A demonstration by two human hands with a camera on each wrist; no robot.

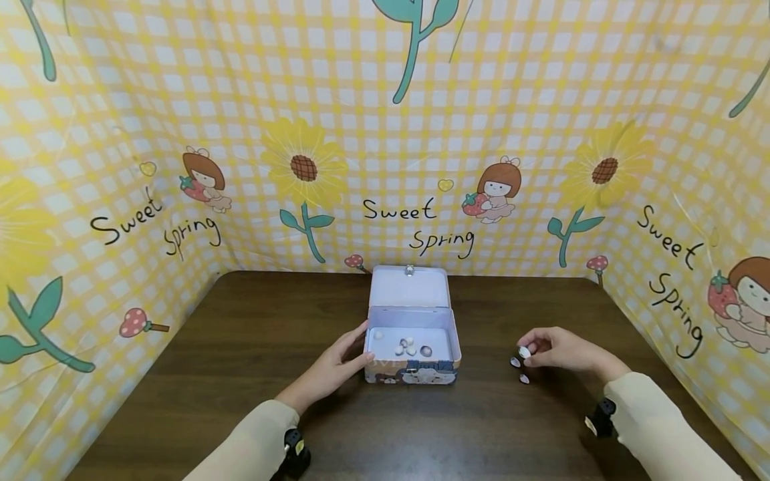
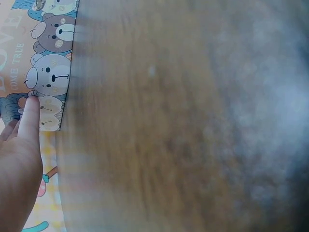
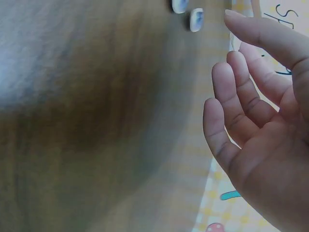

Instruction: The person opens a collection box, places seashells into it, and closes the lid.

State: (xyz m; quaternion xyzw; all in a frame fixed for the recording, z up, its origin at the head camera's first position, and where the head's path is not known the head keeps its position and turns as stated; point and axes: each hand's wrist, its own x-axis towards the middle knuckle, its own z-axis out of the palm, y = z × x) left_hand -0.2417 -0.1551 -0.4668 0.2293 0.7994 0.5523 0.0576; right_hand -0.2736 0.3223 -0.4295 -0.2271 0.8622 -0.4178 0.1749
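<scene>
A hinged tin box (image 1: pixel 412 374) with printed bears stands at the table's middle, its lid (image 1: pixel 409 287) raised at the back. Several small shells (image 1: pixel 426 351) lie on its pale floor. My left hand (image 1: pixel 327 371) rests against the box's left side, its thumb (image 2: pixel 32 121) straight along the printed wall in the left wrist view. To the right of the box, my right hand (image 1: pixel 562 349) pinches a small white shell (image 1: pixel 525 351) between thumb and fingertips. Two more shells, one white and purple (image 1: pixel 515 362) and one nearer (image 1: pixel 524 379), lie on the table just below those fingertips.
The dark wooden table (image 1: pixel 240 321) is enclosed at the back and sides by a yellow checked cloth (image 1: pixel 385 133) with printed flowers. The open lid stands close to the back cloth.
</scene>
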